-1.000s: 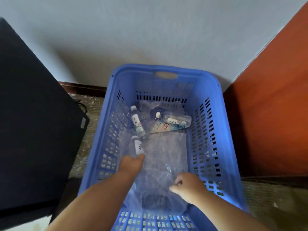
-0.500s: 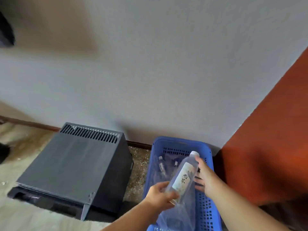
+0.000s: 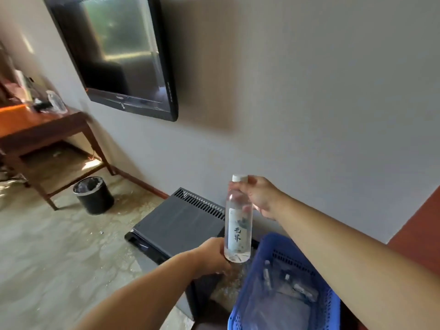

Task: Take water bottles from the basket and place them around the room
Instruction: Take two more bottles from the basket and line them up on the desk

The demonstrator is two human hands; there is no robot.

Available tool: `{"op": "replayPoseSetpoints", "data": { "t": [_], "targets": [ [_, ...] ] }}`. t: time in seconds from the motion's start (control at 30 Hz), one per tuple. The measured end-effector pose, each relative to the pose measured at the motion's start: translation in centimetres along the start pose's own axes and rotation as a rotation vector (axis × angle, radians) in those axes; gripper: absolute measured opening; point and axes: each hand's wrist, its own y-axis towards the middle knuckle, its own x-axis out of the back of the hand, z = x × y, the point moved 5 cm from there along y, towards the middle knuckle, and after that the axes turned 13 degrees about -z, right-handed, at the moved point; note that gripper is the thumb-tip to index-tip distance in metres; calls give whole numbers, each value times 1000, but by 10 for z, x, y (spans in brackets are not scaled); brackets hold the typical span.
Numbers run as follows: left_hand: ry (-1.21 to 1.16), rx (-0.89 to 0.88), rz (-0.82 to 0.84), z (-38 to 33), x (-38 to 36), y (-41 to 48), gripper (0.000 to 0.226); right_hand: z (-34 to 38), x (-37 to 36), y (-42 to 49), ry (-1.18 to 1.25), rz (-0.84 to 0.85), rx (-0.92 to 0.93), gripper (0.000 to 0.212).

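Fingers of both hands are closed on one water bottle (image 3: 238, 220), which stands upright in the air just above the near-right corner of the room. Going from the left: a wooden desk (image 3: 45, 129) stands at the far left with a blurred clear object on it that may be a bottle already set out, though I cannot tell. Beneath its right end sits a black waste bin (image 3: 94, 196), and above it a dark television (image 3: 119, 53) hangs on the wall. Nearer, a black boxy appliance (image 3: 181, 222) rests on the floor. The left hand (image 3: 212, 257) cups the bottle's base, its fingers wrapped round the bottom, while the right hand (image 3: 259, 196) pinches the neck just under the white cap. Below and to the right, the blue basket (image 3: 333, 303) holds at least three more small bottles lying on clear plastic sheeting. By my reckoning the job is early: this bottle is out of the basket but not yet placed anywhere, and those in the basket all remain to be carried off.
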Motion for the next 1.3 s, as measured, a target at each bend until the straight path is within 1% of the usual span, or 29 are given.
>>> {"op": "replayPoseSetpoints", "data": {
  "t": [0.03, 0.07, 0.17, 0.23, 0.3, 0.33, 0.4, 0.5, 0.53, 0.63, 0.67, 0.83, 1.0, 1.1, 1.3],
  "targets": [
    [81, 20, -77, 10, 17, -6, 35, 12, -17, -3, -3, 39, 28, 5],
    [112, 54, -147, 20, 34, -14, 31, 22, -36, -7, 7, 80, 48, 3],
    [50, 110, -334, 46, 78, -41, 8, 43, -90, -15, 15, 183, 87, 3],
    [19, 144, -421, 69, 106, -59, 13, 52, -131, -21, 7, 253, 99, 1],
    [72, 188, -457, 97, 133, -77, 8, 58, -176, -25, -16, 329, 117, 7],
    [107, 206, -469, 112, 147, -84, 10, 61, -200, -27, -32, 371, 124, 10],
    [160, 249, -495, 145, 180, -100, 11, 64, -249, -30, -73, 449, 138, 20],
    [202, 318, -580, 194, 244, -124, 16, 66, -325, -32, -132, 530, 136, 43],
    [213, 338, -612, 209, 269, -132, 16, 67, -353, -31, -147, 556, 139, 45],
    [297, 366, -668, 247, 347, -153, 17, 72, -435, -32, -182, 616, 193, 25],
    [318, 368, -684, 257, 374, -159, 18, 74, -461, -32, -188, 627, 208, 22],
    [367, 358, -764, 296, 483, -185, 15, 91, -574, -37, -178, 726, 263, 21],
    [374, 370, -846, 336, 546, -197, 12, 98, -652, -33, -179, 734, 287, 21],
    [378, 366, -847, 350, 573, -190, 13, 99, -688, -25, -180, 785, 271, 14],
    [316, 374, -830, 372, 627, -158, 21, 96, -747, 20, -210, 862, 235, 14]
  ]
}}
